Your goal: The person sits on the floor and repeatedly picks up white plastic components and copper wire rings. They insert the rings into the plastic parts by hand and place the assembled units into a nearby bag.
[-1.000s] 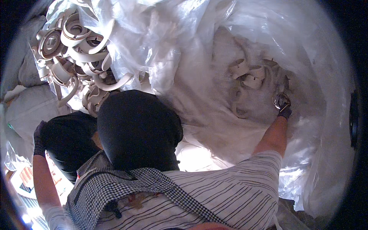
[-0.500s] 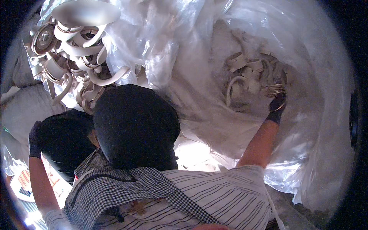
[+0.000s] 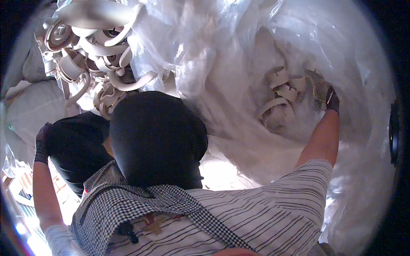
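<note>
Right hand [image 3: 333,101] over the plastic [image 3: 239,106], fingers pinching a thin hoop [image 3: 314,90] just right of the pale parts [image 3: 279,77]. Left hand [image 3: 42,143] against a dark knee [image 3: 77,138]; finger spread can't be told. My judgement: light grip, hoop clear of parts and loose plastic.

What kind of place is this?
Probably a factory or workshop: pale curved parts lie loose in a large translucent plastic liner, with a heap of similar parts at upper left.
</note>
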{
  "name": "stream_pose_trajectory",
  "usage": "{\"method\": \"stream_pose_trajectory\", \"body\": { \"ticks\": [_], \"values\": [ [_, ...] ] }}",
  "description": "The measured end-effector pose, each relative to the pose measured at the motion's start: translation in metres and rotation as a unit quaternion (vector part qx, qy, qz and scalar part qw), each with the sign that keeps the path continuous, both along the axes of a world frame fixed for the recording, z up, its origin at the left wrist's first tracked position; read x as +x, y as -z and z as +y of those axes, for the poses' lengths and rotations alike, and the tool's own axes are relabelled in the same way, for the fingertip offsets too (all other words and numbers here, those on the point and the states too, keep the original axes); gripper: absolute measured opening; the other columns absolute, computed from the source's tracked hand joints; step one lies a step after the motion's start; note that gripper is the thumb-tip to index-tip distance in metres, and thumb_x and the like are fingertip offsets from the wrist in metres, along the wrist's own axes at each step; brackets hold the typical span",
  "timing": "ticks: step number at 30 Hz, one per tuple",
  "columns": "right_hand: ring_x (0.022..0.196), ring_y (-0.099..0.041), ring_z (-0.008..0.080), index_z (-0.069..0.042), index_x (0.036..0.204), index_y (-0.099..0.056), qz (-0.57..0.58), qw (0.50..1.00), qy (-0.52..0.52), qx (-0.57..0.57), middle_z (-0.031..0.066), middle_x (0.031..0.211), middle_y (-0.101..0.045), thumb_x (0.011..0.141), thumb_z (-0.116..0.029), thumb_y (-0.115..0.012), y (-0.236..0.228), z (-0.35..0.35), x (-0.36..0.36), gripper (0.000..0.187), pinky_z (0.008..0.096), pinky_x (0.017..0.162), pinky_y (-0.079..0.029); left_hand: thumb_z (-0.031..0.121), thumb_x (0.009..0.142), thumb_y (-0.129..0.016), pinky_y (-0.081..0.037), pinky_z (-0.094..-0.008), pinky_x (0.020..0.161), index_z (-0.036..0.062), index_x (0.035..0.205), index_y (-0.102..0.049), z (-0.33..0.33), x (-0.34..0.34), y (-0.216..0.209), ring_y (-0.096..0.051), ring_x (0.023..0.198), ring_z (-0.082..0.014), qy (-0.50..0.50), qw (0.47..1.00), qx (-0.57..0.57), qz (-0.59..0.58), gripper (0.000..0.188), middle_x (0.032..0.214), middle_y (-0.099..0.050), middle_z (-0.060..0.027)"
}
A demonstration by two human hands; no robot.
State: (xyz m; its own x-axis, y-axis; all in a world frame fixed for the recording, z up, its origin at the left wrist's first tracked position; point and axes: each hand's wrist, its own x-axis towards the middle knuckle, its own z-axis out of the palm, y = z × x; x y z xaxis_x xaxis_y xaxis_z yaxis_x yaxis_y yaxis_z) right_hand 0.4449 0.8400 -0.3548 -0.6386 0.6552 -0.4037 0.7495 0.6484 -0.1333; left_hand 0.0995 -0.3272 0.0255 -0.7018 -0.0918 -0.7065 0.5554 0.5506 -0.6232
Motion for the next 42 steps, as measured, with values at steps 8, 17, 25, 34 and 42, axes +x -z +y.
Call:
{"method": "stream_pose_trajectory", "body": {
  "ticks": [8,17,25,34,42],
  "values": [
    [0.106,-0.064,0.0202,-0.003,0.124,-0.066,0.023,0.993,0.012,-0.112,0.0114,0.112,-0.071,0.104,-0.037,-0.048,-0.021,-0.079,0.073,0.043,0.0362,0.096,-0.050,0.011,0.103,-0.045,-0.030,-0.0321,0.122,0.0009,0.149,-0.045,-0.076,-0.008,0.000,-0.047,0.139,-0.0250,-0.022,0.969,0.244,-0.018,0.046,0.153,-0.050,-0.0123],
    [0.105,-0.065,0.0188,-0.004,0.124,-0.066,0.109,0.993,-0.012,-0.032,0.0104,0.111,-0.071,0.105,-0.038,-0.049,-0.048,-0.057,0.018,0.043,0.0362,0.094,-0.050,0.014,0.109,-0.035,-0.025,-0.0380,0.126,-0.0011,0.153,-0.038,-0.140,-0.005,-0.010,-0.040,0.145,-0.0257,-0.402,0.682,0.608,-0.059,0.046,0.158,-0.044,-0.0120],
    [0.104,-0.065,0.0176,-0.005,0.123,-0.067,0.137,0.985,-0.070,0.076,0.0095,0.111,-0.071,0.105,-0.038,-0.050,-0.099,0.006,-0.085,0.042,0.0362,0.093,-0.051,0.019,0.107,-0.038,-0.018,-0.0384,0.128,0.0024,0.154,-0.038,-0.105,0.022,0.013,-0.035,0.149,-0.0258,-0.029,0.968,0.248,-0.006,0.050,0.161,-0.040,-0.0111],
    [0.102,-0.065,0.0162,-0.006,0.123,-0.067,0.128,0.983,-0.127,0.008,0.0085,0.110,-0.071,0.105,-0.039,-0.051,0.000,0.035,-0.082,0.041,0.0361,0.091,-0.052,0.022,0.104,-0.043,-0.014,-0.0387,0.129,0.0050,0.155,-0.037,0.016,-0.015,0.030,-0.033,0.150,-0.0265,0.122,0.986,-0.055,-0.098,0.054,0.163,-0.037,-0.0101],
    [0.093,-0.066,0.0188,-0.002,0.114,-0.069,-0.003,0.966,-0.112,-0.232,0.0088,0.102,-0.072,0.098,-0.035,-0.059,-0.046,-0.135,-0.152,0.037,0.0368,0.081,-0.053,0.018,0.107,-0.039,-0.022,-0.0380,0.127,0.0007,0.154,-0.037,-0.107,-0.015,-0.006,-0.039,0.146,-0.0267,0.720,0.531,-0.444,-0.050,0.051,0.159,-0.042,-0.0104]
  ]
}}
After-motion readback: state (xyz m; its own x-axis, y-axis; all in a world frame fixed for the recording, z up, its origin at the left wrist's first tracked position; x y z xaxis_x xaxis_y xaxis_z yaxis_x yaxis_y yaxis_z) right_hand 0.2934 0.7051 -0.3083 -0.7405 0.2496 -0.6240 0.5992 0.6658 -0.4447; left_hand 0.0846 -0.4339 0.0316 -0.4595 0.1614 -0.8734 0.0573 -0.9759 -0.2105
